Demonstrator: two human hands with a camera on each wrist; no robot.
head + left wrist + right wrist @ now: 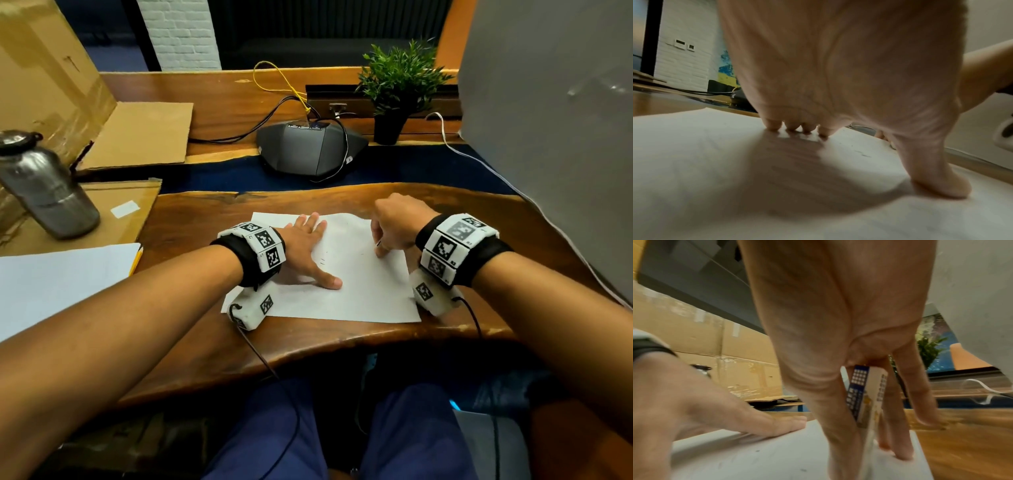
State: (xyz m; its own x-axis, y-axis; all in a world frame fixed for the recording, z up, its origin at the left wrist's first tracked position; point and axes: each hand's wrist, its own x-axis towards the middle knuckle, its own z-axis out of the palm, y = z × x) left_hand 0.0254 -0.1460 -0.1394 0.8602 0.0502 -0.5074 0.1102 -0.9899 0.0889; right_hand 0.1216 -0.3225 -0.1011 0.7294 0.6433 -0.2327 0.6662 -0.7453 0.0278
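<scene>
your left hand (305, 246) lies flat and spread on the thin white sheet of paper (359, 301), fingers straight, pinning it to the glossy brown live-edge wooden surface (274, 202) right in front of you. your right hand (394, 226) pinches what looks like a small block eraser in a blue-and-white printed sleeve (865, 394), its lower end down on the sheet's right half. i'd judge the rubbing-out partly done: most of the matte page reads clean, but a few short dark pencil marks (323, 262) beside your left thumb, and fainter ones mid-sheet, are left. the sheet lies smooth and uncreased.
</scene>
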